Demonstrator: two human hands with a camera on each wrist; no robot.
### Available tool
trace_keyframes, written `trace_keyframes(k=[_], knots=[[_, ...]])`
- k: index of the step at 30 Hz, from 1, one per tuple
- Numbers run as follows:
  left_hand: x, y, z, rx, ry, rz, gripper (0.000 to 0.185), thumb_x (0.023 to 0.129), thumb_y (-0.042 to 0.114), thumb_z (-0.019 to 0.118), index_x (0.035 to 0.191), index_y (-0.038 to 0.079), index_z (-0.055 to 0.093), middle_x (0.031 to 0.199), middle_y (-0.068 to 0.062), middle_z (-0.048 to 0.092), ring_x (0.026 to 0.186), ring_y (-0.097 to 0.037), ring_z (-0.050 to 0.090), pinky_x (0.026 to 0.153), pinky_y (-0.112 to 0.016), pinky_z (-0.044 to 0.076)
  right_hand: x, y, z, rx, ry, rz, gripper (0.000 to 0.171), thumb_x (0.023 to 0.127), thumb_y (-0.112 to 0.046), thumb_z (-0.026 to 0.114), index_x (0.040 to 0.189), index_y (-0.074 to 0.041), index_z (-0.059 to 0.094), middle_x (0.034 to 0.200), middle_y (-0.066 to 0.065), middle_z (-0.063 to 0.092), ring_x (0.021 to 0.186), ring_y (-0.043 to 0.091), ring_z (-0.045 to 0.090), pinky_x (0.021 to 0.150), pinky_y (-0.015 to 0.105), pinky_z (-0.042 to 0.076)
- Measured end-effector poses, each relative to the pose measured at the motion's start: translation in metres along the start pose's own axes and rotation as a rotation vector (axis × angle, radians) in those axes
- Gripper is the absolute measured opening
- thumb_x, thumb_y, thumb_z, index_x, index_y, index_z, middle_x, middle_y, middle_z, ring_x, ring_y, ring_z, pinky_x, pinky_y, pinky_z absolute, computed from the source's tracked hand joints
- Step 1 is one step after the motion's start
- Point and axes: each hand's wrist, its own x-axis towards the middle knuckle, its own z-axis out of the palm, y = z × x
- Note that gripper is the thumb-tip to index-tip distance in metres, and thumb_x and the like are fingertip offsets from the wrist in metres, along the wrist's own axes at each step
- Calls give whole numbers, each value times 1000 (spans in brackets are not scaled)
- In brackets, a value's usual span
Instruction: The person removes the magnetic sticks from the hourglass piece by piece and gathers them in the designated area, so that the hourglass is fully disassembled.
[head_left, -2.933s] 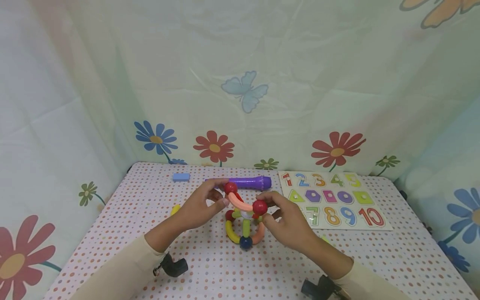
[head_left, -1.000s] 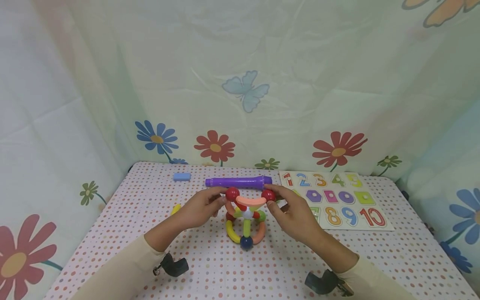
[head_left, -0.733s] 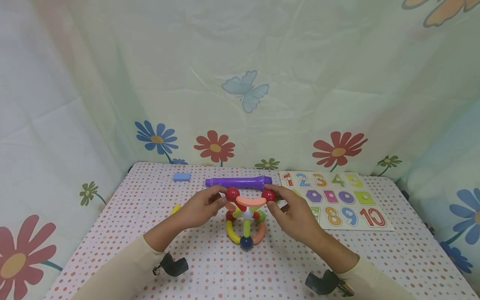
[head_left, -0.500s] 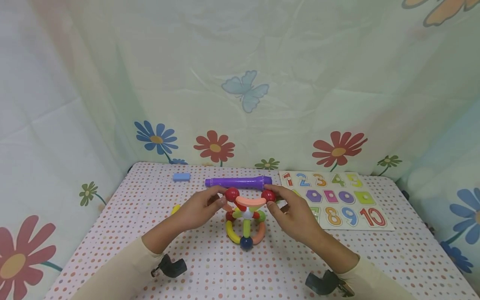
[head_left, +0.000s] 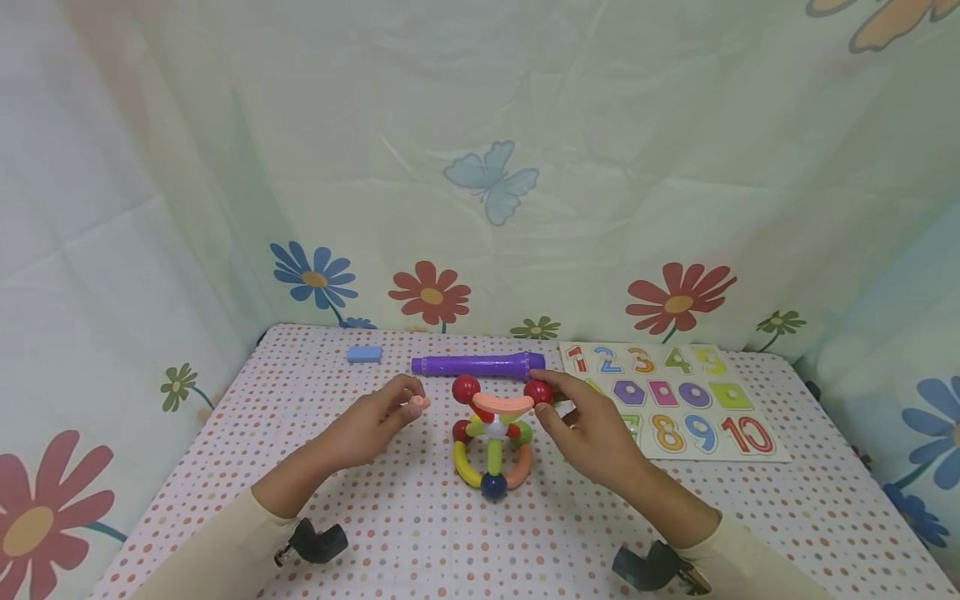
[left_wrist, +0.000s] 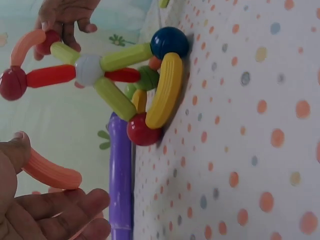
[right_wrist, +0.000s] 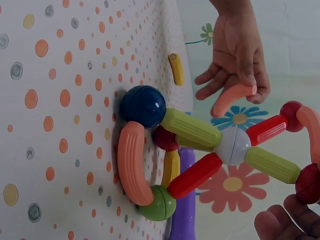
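A magnetic stick-and-ball structure point(head_left: 493, 454) stands on the table, with a white ball point(right_wrist: 233, 145) in its middle and curved and straight sticks around it. On top, a curved salmon stick point(head_left: 502, 404) bridges two red balls. My right hand point(head_left: 592, 429) holds the right-hand red ball point(head_left: 537, 392) between thumb and fingers. To the left of the structure, apart from it, my left hand point(head_left: 367, 429) pinches a loose curved salmon stick point(left_wrist: 52, 170) between thumb and fingers. The left-hand red ball point(head_left: 466, 389) has no hand on it.
Behind the structure lies a purple tube-like toy point(head_left: 476, 366). A light blue block point(head_left: 364, 354) sits at the back left. A number and shape puzzle board point(head_left: 712, 425) lies at the right. In the right wrist view, a yellow stick point(right_wrist: 176, 69) lies beyond the structure.
My left hand has drawn back leftward from the left red ball, carrying the curved salmon stick. Earlier, the top salmon stick was tilted; now it spans level. My right hand has lately stayed put.
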Motion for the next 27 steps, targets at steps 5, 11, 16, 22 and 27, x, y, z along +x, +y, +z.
trace_keyframes(k=[5,11,16,22,27], knots=[[-4,-13,-5,-7,-6,2,20,107,41,52,124,31,49,134,-7,64,119,-28,64,92,-52,54,0,0,0,-2,0,2,43,96,-7,71,138,-9,61,112,3,70,98,16,64,71,28,56],[-9,-31,-10,-11,-29,18,25,106,35,59,126,21,56,129,-1,62,119,-27,62,91,-48,54,-1,0,-1,1,-2,2,44,96,-6,71,138,-8,61,111,3,70,97,15,63,71,28,56],[-13,-45,-14,15,-13,72,19,101,27,67,117,20,60,126,1,59,119,-26,58,95,-53,49,0,1,0,6,-7,5,44,96,-6,70,139,-9,61,111,3,69,97,15,63,71,28,57],[-17,-54,-18,58,44,140,22,92,18,77,104,22,59,118,-2,53,113,-26,52,97,-55,45,0,2,0,-2,-3,1,44,96,-6,71,139,-9,61,112,3,70,97,15,64,71,28,57],[-18,-64,-20,85,73,140,40,86,15,79,121,10,59,126,-6,54,122,-31,51,101,-56,44,-1,3,1,-1,-2,4,44,96,-6,71,139,-9,61,112,3,70,97,15,64,71,28,57]])
